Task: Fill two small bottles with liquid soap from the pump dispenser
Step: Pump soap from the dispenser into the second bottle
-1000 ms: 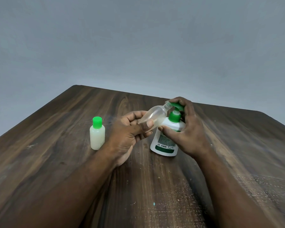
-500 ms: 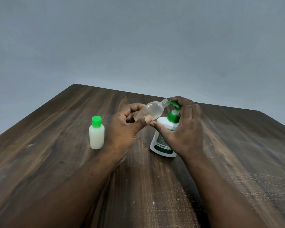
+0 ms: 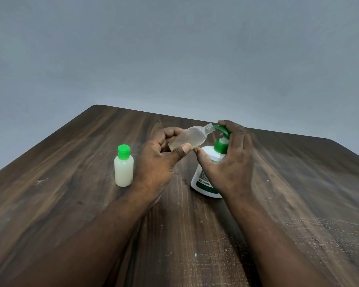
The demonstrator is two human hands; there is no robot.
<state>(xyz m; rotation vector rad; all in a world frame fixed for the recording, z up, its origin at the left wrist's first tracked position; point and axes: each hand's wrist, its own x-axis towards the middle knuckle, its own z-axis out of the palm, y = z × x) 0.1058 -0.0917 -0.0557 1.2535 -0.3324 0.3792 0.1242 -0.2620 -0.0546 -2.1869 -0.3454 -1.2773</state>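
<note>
My left hand [image 3: 155, 162] grips a small clear bottle [image 3: 190, 137], uncapped and tilted, with its open neck up against the green spout of the pump dispenser [image 3: 208, 162]. A little pale liquid lies in the bottle's low side. The dispenser is white with a green pump and stands on the table. My right hand [image 3: 229, 162] wraps it, fingers over the pump head, thumb on the body. A second small bottle [image 3: 123, 169] with a green cap, full of whitish soap, stands upright to the left of my left hand.
All of this sits on a dark wooden table [image 3: 71, 183] with a scratched top. Its far edge meets a plain grey wall [image 3: 174, 59]. A tiny blue speck [image 3: 195, 254] lies near the front.
The pump head has risen from its pressed-down position, and my right fingers rose with it. The clear bottle's neck has stayed at the spout, lifting slightly.
</note>
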